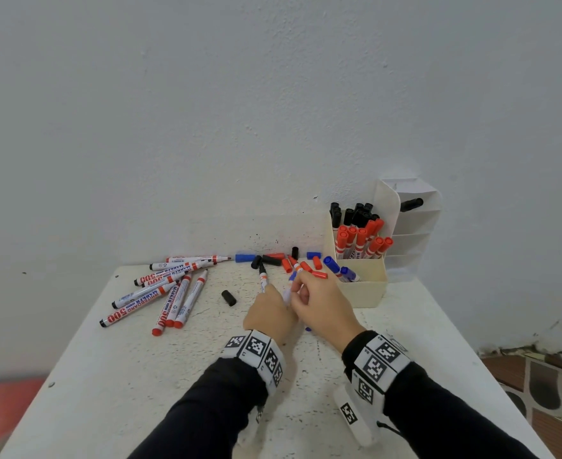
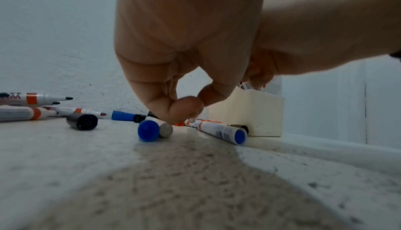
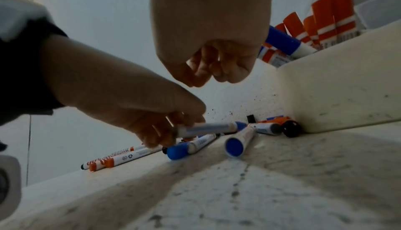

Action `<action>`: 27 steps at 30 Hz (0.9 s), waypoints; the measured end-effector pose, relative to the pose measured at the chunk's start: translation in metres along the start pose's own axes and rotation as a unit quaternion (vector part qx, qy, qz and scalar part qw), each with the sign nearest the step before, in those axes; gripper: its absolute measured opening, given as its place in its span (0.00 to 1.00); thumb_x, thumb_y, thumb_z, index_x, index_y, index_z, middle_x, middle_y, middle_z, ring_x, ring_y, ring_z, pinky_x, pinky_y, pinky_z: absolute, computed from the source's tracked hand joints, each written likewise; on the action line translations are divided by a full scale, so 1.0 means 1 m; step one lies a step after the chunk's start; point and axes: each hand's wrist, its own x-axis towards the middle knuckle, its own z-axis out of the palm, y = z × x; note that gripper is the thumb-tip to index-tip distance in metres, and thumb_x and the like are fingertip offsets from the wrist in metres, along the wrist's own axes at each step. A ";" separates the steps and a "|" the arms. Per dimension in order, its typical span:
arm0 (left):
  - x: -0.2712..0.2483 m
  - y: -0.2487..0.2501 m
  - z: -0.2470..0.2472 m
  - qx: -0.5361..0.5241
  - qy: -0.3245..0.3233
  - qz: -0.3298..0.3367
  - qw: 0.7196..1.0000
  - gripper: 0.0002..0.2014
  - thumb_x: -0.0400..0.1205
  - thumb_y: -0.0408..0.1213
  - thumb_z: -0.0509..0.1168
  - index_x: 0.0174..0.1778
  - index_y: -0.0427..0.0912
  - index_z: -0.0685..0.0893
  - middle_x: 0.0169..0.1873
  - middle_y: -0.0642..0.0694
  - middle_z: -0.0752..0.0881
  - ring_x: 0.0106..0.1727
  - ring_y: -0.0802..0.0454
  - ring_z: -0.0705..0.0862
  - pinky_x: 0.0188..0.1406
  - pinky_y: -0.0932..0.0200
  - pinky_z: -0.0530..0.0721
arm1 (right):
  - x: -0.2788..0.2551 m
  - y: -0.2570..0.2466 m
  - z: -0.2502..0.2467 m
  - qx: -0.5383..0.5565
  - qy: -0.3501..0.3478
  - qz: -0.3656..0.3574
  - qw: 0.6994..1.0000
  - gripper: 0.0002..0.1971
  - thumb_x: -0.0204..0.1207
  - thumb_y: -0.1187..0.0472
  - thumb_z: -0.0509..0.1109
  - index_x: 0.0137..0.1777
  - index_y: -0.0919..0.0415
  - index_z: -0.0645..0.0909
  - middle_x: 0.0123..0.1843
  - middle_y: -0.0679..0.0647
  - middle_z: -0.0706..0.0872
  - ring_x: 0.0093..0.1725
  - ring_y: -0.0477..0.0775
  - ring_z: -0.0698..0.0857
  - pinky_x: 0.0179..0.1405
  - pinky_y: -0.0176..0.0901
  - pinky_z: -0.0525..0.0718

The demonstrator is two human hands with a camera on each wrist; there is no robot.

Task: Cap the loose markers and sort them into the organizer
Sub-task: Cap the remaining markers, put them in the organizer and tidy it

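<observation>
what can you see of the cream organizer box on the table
The organizer is a cream, plastic-looking box with stepped compartments, standing upright at the table's back right, by the wall. Capped black markers fill the rear section, red ones the middle, and two blue ones lean in the front. Neither hand touches it.

Speckled white table (image 1: 114,376) against wall (image 1: 206,111); patterned floor (image 1: 538,392)

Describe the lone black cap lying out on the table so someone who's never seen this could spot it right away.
Start at the cream organizer against the wall, then move left past both hands toward the fan of uncapped markers. Between that fan and the left hand lies the black cap. Unlike the other caps heaped by the wall, it lies by itself on bare tabletop.
</observation>
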 end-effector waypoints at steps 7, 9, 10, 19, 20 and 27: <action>0.011 -0.036 -0.040 0.012 0.026 -0.038 0.999 0.10 0.83 0.38 0.55 0.50 0.36 0.76 0.54 0.38 0.79 0.45 0.47 0.80 0.48 0.55 0.81 | 0.009 0.000 0.011 -0.024 -0.152 0.094 0.984 0.03 0.76 0.60 0.63 0.42 0.51 0.76 0.39 0.45 0.80 0.44 0.49 0.79 0.45 0.45 0.81; 0.010 -0.048 -0.049 0.023 0.042 -0.041 0.998 0.10 0.84 0.43 0.52 0.48 0.40 0.72 0.48 0.43 0.79 0.38 0.54 0.77 0.42 0.57 0.80 | 0.011 -0.008 0.014 -0.042 -0.180 0.092 0.979 0.04 0.77 0.60 0.62 0.46 0.52 0.79 0.47 0.49 0.83 0.49 0.50 0.80 0.49 0.45 0.82; 0.008 -0.054 -0.053 0.024 0.050 -0.038 0.998 0.12 0.84 0.46 0.51 0.49 0.41 0.72 0.47 0.46 0.79 0.38 0.54 0.78 0.40 0.58 0.80 | 0.012 -0.012 0.016 -0.048 -0.181 0.086 0.979 0.06 0.77 0.60 0.62 0.49 0.53 0.80 0.50 0.50 0.84 0.51 0.51 0.81 0.49 0.45 0.81; -0.003 -0.088 -0.067 0.120 0.107 0.041 0.986 0.17 0.87 0.44 0.47 0.69 0.45 0.71 0.67 0.42 0.74 0.68 0.43 0.72 0.66 0.46 0.76 | 0.017 -0.040 0.042 -0.162 -0.246 0.060 0.954 0.21 0.81 0.47 0.59 0.72 0.52 0.68 0.64 0.56 0.78 0.59 0.56 0.80 0.48 0.46 0.76; -0.002 -0.090 -0.066 0.123 0.108 0.049 0.985 0.17 0.87 0.42 0.48 0.69 0.44 0.72 0.67 0.42 0.74 0.68 0.43 0.72 0.68 0.47 0.74 | 0.018 -0.041 0.043 -0.171 -0.248 0.063 0.951 0.21 0.81 0.47 0.59 0.71 0.54 0.69 0.62 0.56 0.80 0.58 0.56 0.81 0.46 0.46 0.76; 0.004 -0.103 -0.048 0.061 0.071 0.061 0.994 0.19 0.86 0.46 0.48 0.66 0.43 0.75 0.53 0.43 0.82 0.53 0.48 0.77 0.53 0.55 0.77 | 0.016 -0.037 0.042 -0.137 -0.233 0.100 0.958 0.25 0.78 0.53 0.62 0.74 0.57 0.64 0.59 0.57 0.81 0.55 0.55 0.81 0.51 0.46 0.78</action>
